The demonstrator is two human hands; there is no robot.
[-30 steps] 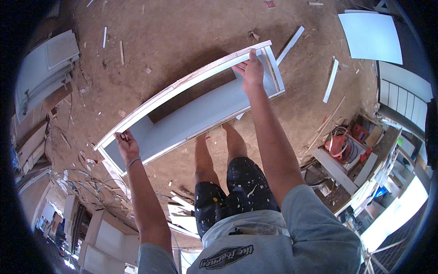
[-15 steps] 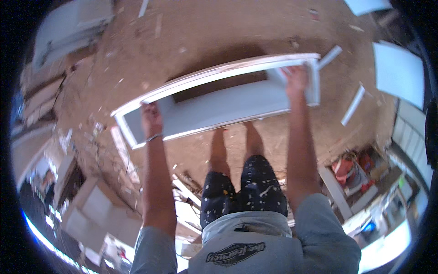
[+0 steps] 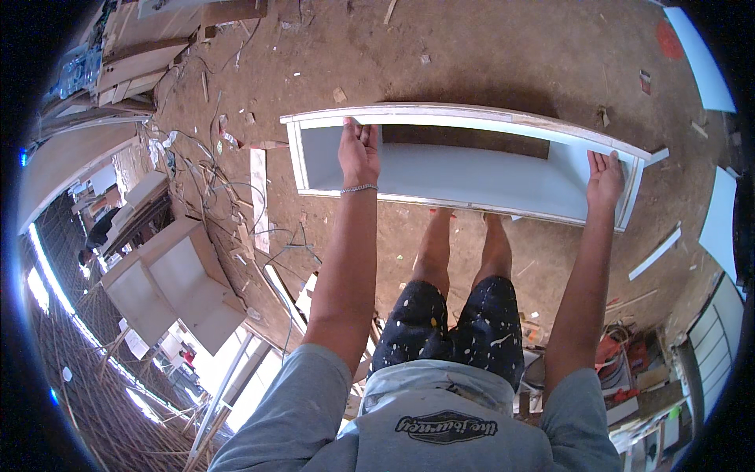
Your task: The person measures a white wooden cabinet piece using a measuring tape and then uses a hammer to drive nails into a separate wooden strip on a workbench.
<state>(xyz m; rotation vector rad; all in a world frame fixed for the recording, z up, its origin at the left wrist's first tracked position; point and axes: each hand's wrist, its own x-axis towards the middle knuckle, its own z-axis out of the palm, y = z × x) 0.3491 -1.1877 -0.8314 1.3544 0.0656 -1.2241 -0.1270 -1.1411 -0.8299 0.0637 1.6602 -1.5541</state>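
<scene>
In front of my legs is a long white cabinet frame (image 3: pixel 487 173), an open box with bare wood edges and a gap through its far side. My left hand (image 3: pixel 359 152) grips its far rail near the left end, fingers curled over the inner edge. Close to the right end, my right hand (image 3: pixel 604 179) has its fingers hooked on the same rail. Both arms stretch out straight. Whether the frame touches the floor cannot be made out.
Brown dirt floor (image 3: pixel 314 47) carries scraps, with wood strips and cables (image 3: pixel 236 197) at left. A white box cabinet (image 3: pixel 173 283) stands lower left. White panels (image 3: pixel 717 224) lie along the right, near a loose white strip (image 3: pixel 655 252). Red items (image 3: pixel 609 350) sit lower right.
The frame has shifted right in view and its tilt has swung, its right end now nearer me than its left. Both hands still hold it. The surroundings have turned with my head.
</scene>
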